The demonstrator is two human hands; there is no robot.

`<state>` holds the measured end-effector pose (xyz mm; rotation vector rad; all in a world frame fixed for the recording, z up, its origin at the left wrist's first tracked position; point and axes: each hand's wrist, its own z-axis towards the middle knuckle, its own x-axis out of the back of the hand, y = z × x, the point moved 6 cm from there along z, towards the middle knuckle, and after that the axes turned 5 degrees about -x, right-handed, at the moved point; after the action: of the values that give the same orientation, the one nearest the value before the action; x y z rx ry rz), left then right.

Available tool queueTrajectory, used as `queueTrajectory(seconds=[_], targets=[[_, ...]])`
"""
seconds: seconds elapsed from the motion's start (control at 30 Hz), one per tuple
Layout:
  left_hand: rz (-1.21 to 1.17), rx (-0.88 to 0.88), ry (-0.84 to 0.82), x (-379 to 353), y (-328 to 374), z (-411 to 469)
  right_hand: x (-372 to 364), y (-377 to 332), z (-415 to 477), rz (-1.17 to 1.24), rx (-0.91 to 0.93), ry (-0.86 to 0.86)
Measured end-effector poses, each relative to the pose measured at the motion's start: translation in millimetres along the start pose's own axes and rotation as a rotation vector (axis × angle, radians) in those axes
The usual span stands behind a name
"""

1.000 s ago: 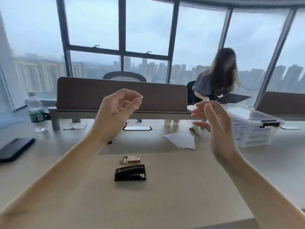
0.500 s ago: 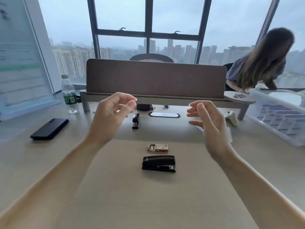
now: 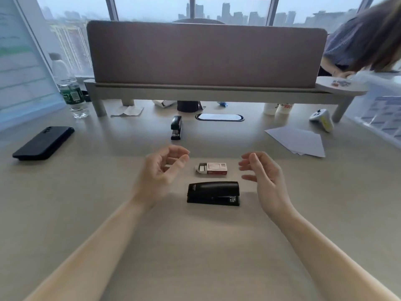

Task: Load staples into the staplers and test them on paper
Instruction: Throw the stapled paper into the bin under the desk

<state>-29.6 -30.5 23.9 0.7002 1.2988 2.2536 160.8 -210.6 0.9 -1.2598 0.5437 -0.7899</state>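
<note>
A black stapler [image 3: 213, 193] lies flat on the desk in front of me. Just behind it sits a small red-and-white staple box [image 3: 211, 168], its left end open with staples showing. A second, smaller black stapler [image 3: 176, 127] lies farther back near the desk's cable slot. White paper sheets [image 3: 298, 141] lie at the right. My left hand [image 3: 159, 171] hovers left of the box and my right hand [image 3: 263, 175] hovers right of it. Both have loosely curled fingers and hold nothing.
A black phone [image 3: 43, 143] lies at the left, a water bottle [image 3: 69, 90] behind it. A brown divider screen [image 3: 206, 54] on a raised shelf closes the back. A clear plastic bin [image 3: 382, 116] and a white controller [image 3: 322, 119] sit right; a person leans there.
The view has tilted down toward the desk. Both hands have dropped from in front of the divider to either side of the staple box, still empty.
</note>
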Motion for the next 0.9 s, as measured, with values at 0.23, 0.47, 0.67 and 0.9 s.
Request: queueTrajectory(seconds=[0.23, 0.47, 0.67, 0.9], targets=[[0.035, 0.042, -0.079, -20, -19, -11, -2, 27, -1, 0.034, -0.079, -0.017], [0.181, -0.008, -0.304, -46, -17, -23, -5, 29, -3, 0.002, -0.087, -0.063], [0.225, -0.012, -0.338, -46, -15, -23, -10, 19, -17, -0.194, -0.035, -0.276], [0.457, -0.156, -0.392, -60, 12, -16, -13, 15, -21, -0.373, 0.063, -0.341]])
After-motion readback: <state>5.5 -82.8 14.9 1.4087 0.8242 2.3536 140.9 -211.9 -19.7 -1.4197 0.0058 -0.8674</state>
